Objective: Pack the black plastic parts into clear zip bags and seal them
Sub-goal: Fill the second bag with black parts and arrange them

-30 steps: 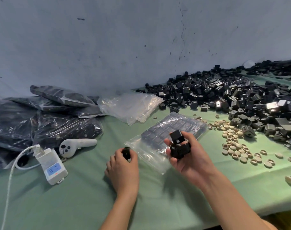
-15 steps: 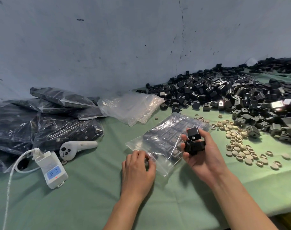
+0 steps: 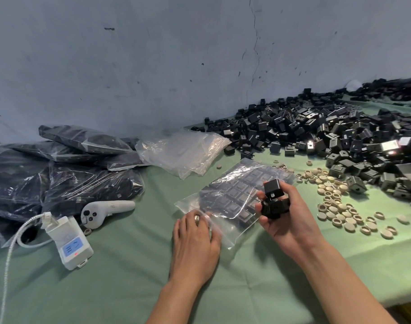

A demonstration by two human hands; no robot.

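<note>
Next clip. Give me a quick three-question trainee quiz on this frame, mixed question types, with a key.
1. True or false: the right hand is empty.
2. Where is the left hand? A raised in the air; B at the near edge of the clear zip bag; C clasping the right hand.
3. Fill in: by the person's own sides, the beige rings lie to the bag's ___.
Key: 1 false, it holds black parts; 2 B; 3 right.
</note>
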